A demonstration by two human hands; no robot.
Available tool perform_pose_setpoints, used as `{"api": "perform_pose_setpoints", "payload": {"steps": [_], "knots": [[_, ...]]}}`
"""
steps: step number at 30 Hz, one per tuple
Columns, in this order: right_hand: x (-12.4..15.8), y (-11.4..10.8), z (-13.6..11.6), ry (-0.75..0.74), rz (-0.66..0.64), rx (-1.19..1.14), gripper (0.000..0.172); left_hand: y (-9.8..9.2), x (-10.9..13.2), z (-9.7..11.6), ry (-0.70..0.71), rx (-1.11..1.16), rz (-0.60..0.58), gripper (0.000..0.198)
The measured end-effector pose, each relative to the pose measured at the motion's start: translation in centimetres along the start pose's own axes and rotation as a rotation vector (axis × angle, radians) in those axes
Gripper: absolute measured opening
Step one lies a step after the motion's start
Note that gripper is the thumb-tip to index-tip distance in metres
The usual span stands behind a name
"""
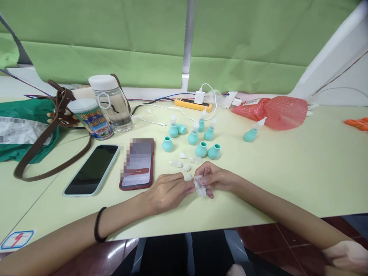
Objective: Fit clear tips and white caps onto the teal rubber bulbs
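Observation:
Near the table's front edge, my right hand [214,178] is closed on a small clear plastic piece [199,187], with the thumb pressed over it. My left hand [169,191] meets it from the other side, fingertips pinched at the piece's left edge. Just beyond my hands lie clear and white nozzle parts [176,163]. Further back stand several turquoise squeeze bulbs. Some have clear pointed tips, like the one behind [193,137]; others show bare necks, such as the nearer bulb [214,151]. One tipped bulb [251,134] sits apart on the right.
To the left lie a dark-screened phone [92,170] and a lit phone [139,165]. Behind them stand a snack cup [92,119] and a water bottle [112,103], beside a brown strap [37,153]. A yellow power strip [184,103] and a red plastic bag [284,112] are at the back.

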State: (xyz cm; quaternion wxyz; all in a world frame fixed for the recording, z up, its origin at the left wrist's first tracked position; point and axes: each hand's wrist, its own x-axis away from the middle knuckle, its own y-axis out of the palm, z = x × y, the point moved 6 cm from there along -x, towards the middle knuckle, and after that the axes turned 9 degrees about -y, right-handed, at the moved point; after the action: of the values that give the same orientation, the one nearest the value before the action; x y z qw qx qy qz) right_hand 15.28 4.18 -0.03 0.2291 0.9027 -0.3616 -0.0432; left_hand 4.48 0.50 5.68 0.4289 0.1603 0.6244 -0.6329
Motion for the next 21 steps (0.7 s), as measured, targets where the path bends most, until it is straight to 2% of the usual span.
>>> {"api": "perform_pose_setpoints", "payload": {"steps": [6, 12, 15, 21], "knots": [[0.1, 0.0, 0.4, 0.044, -0.050, 0.002, 0.022, 0.0, -0.1, 0.4, 0.027, -0.033, -0.084, 0.004], [0.1, -0.1, 0.3, 0.056, -0.039, 0.055, 0.021, 0.5, 0.1, 0.6, 0.077, -0.152, -0.096, 0.003], [0.0, -0.2, 0.0, 0.021, -0.011, 0.091, 0.020, 0.8, 0.2, 0.3, -0.005, -0.141, -0.078, 0.007], [0.0, -0.2, -0.8, -0.065, 0.029, 0.228, 0.019, 1.1, 0.3, -0.4, -0.245, 0.028, -0.102, 0.007]]}}
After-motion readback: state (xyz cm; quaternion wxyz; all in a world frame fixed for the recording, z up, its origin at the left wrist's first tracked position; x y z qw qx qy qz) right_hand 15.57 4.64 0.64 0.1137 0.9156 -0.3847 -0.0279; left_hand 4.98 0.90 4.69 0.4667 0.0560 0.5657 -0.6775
